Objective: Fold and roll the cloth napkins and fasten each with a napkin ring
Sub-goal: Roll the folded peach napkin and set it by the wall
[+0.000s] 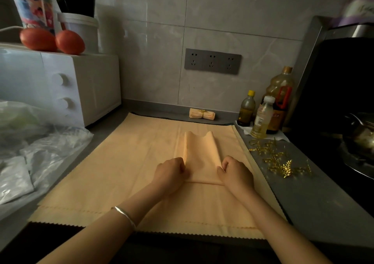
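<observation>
Grey worktop (315,199) below tiled wall, covered by spread peach cloth (113,174). On its middle, folded napkin (200,152), far end humped. Near side edges pinched by curled left hand (170,172) and right hand (236,172). Against wall, rolled napkin (202,114), ringed. Right of cloth, gold napkin rings (277,158) scattered.

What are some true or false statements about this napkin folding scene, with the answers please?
1. The left hand and the right hand both hold the near end of the folded napkin. True.
2. The rolled napkin by the wall has no ring. False: a gold ring wraps the rolled napkin's middle.
3. Spare napkin rings lie on the counter to the right of the spread cloth. True.
4. The two tomatoes sit on the counter. False: the tomatoes sit on top of the white oven.
</observation>
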`<action>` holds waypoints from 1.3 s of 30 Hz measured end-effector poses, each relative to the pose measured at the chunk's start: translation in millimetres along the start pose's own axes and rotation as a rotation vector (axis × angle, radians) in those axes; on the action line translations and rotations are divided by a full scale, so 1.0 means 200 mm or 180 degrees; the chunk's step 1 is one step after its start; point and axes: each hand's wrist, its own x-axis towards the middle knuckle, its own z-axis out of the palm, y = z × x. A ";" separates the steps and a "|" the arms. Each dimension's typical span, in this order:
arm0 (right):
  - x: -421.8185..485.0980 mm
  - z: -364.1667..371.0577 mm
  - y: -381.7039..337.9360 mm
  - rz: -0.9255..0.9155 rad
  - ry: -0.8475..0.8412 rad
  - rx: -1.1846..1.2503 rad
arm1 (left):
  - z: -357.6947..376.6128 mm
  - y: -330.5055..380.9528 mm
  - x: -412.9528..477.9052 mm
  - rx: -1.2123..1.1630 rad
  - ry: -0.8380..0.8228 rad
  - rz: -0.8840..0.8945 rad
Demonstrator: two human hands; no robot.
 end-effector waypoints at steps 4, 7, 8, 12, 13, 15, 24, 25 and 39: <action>-0.02 -0.03 0.01 -0.0245 0.0094 0.0016 | -0.02 0.02 0.02 -0.0025 -0.0214 -0.0263; -0.01 -0.04 0.02 -0.0770 0.0011 0.0245 | -0.02 0.05 0.03 0.0450 -0.0125 0.0109; 0.00 -0.05 0.03 -0.0921 -0.0144 0.0342 | -0.03 0.06 0.02 0.0599 -0.0105 0.0373; 0.00 -0.04 0.04 -0.1243 -0.1237 0.0122 | -0.03 0.06 0.03 0.0991 -0.0909 0.1097; -0.01 -0.04 0.05 -0.1237 -0.1458 -0.0031 | -0.02 0.05 0.03 0.1053 -0.1158 0.1023; -0.02 -0.03 0.06 -0.1204 -0.1679 -0.0213 | -0.01 0.04 0.03 0.1149 -0.1403 0.0911; -0.05 -0.12 0.07 -0.1329 -0.1645 -0.0205 | -0.03 0.04 0.02 0.1269 -0.0773 0.1215; -0.05 -0.13 0.08 -0.1329 -0.1545 -0.0142 | -0.03 0.04 0.02 0.1262 -0.0765 0.1239; -0.11 -0.16 0.22 -0.2147 -0.1125 -0.0610 | -0.12 0.01 -0.18 0.1611 -0.1001 0.2002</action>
